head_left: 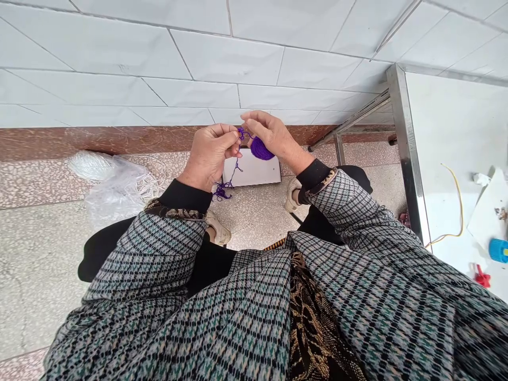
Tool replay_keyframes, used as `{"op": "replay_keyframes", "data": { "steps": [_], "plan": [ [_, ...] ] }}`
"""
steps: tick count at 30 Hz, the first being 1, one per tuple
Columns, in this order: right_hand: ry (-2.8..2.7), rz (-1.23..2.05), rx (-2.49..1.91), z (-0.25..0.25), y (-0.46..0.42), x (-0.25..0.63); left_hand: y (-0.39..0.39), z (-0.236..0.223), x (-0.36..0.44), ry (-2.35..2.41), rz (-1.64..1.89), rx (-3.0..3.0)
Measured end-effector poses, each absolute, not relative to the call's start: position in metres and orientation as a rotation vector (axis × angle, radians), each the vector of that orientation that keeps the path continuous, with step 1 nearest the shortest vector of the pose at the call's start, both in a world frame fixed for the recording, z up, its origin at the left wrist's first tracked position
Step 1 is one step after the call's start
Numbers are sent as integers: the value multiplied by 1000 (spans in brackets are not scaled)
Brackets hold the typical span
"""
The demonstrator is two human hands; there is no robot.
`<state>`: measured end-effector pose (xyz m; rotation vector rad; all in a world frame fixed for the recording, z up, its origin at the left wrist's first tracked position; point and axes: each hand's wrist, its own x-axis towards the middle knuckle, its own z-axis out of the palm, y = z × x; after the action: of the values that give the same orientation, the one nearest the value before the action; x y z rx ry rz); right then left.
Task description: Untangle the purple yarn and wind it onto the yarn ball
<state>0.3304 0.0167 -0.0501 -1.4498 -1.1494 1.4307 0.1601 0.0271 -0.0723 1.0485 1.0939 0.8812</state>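
My left hand (210, 153) is closed, with thumb and forefinger pinching a purple yarn strand (241, 133) that is looped or knotted there. Below that hand the strand hangs down to a loose tangle of purple yarn (223, 190). A wound ball of purple yarn (262, 148) sits under the palm side of my right hand (272, 135), whose fingers curl around it and partly hide it. Between the two hands runs a short piece of the strand. Whether the right fingertips also grip the strand I cannot make out.
Below the hands, a white box or board (254, 168) rests on the speckled floor. White yarn (90, 165) in a clear plastic bag (115, 185) lies at the left. A metal-framed table (413, 159) stands at the right, bearing a yellow cord (460, 211) and a blue cap (498, 250). Ahead is a tiled wall (222, 58).
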Motion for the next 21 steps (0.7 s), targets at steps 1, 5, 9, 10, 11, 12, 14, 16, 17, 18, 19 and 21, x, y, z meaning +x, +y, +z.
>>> {"op": "replay_keyframes", "data": {
  "steps": [1,5,9,10,11,12,14,16,17,18,19,21],
  "plan": [
    [-1151,1439,-1444,-50,16,330,26,-71,161,1098,887,1039],
    [-1330,1325,-1501,-50,13,332,26,-68,163,1100,881,1050],
    [-1488,1207,-1570,-51,11,334,26,-69,162,1100,843,1093],
    [-1497,1202,-1571,-51,12,334,26,-69,162,1097,827,1101],
    [-1496,1209,-1568,-51,12,334,25,-69,162,1091,818,1100],
    [-1488,1226,-1564,-51,12,334,25,-68,162,1082,819,1090],
    [-1473,1260,-1558,-51,13,334,25,-68,161,1064,836,1064],
    [-1490,1261,-1568,-53,14,334,25,-69,161,1065,866,1074],
    [-1511,1244,-1579,-53,14,334,26,-70,161,1073,877,1107],
    [-1536,1218,-1592,-54,15,334,27,-72,160,1084,885,1153],
    [-1563,1186,-1603,-54,14,334,28,-73,160,1094,892,1204],
    [-1616,1124,-1626,-53,14,335,30,-75,158,1109,893,1301]
  ]
}}
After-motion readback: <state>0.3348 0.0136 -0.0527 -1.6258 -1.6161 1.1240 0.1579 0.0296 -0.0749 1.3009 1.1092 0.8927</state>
